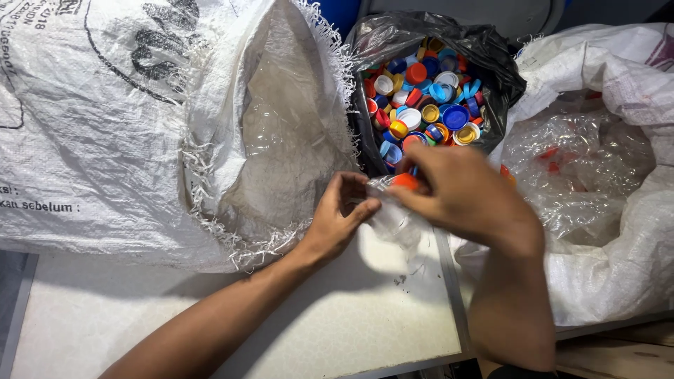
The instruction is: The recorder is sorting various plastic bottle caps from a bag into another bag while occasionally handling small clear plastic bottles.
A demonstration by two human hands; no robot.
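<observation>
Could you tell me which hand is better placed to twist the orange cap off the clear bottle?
Probably the right hand: its fingers already pinch the orange cap, while the left hand steadies the clear bottle.

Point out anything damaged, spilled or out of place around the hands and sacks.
The white woven plastic sack on the left has a badly frayed, shredded mouth edge. The crumpled clear plastic bottle with an orange cap, held between left hand and right hand, looks crushed. No spill shows.
</observation>
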